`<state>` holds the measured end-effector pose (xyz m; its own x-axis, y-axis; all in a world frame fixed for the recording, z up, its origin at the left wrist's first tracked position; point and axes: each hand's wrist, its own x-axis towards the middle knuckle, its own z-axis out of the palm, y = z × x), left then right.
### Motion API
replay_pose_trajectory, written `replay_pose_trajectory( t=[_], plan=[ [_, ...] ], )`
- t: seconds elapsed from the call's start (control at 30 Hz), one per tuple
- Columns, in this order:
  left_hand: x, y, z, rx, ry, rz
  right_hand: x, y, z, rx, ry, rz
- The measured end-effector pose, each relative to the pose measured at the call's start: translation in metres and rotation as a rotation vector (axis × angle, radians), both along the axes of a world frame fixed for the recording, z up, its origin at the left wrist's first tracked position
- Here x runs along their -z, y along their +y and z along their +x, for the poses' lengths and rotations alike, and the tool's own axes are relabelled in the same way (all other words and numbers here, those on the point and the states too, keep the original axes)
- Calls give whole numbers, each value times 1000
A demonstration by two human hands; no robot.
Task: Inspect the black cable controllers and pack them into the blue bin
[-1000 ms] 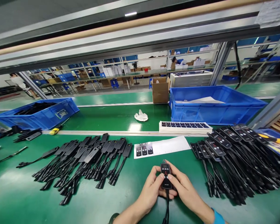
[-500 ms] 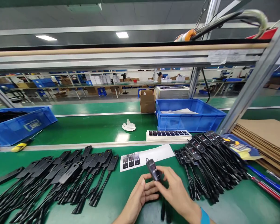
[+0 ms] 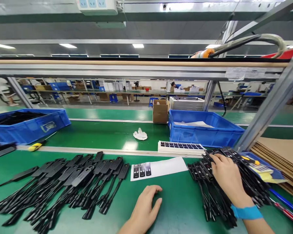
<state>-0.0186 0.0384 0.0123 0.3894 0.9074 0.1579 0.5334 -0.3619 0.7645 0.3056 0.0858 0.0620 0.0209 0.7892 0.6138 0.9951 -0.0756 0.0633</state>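
At the left end of the white label sheet [image 3: 169,166]: three dark labels [image 3: 142,169], with print too small to read. At right: bunched black controllers [image 3: 202,169], labelled but equally illegible, pointing far, with long axes roughly near to far and cables near. On their far part: the right hand [image 3: 226,177], with a grip impossible to tell. Well apart, left of the bunch: the left hand [image 3: 146,207], with thumb and fingers parted.

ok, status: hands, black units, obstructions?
Left hand open, empty. Right hand on right pile of black units, grip unclear. Label sheet left of it; no obstruction seen.
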Motion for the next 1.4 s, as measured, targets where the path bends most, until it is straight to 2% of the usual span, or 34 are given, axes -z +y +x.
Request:
replay_pose_trajectory(
  t=[0.1,0.23,0.37,0.5,0.6,0.7,0.83,0.93,1.03,1.17,1.3,1.37,1.4],
  plan=[
    [1,3,-3,-57,219,137,8,11,-42,-287,172,-87],
    [4,13,-9,-240,598,187,30,35,-118,-592,510,-345],
    [7,22,-17,-329,794,125,54,64,-176,-655,619,-403],
    [10,24,-20,-335,794,135,66,81,-200,-665,714,-369],
    [10,25,-20,-347,797,176,62,78,-200,-694,797,-331],
    [5,27,-22,-380,800,192,53,61,-186,-716,892,-284],
    [-8,36,-37,-534,812,195,44,26,-153,-671,1049,-253],
    [-13,45,-53,-680,814,193,48,1,-129,-606,1212,-297],
    [-9,53,-64,-754,792,173,57,-18,-118,-577,1297,-305],
    [-6,58,-73,-763,721,179,63,-31,-121,-586,1352,-319],
    [-13,55,-79,-721,602,250,57,-38,-129,-639,1420,-305],
    [-17,50,-75,-677,462,272,54,-41,-132,-647,1466,-274],
    [-18,47,-71,-638,316,250,53,-42,-133,-649,1483,-265]
  ],
)
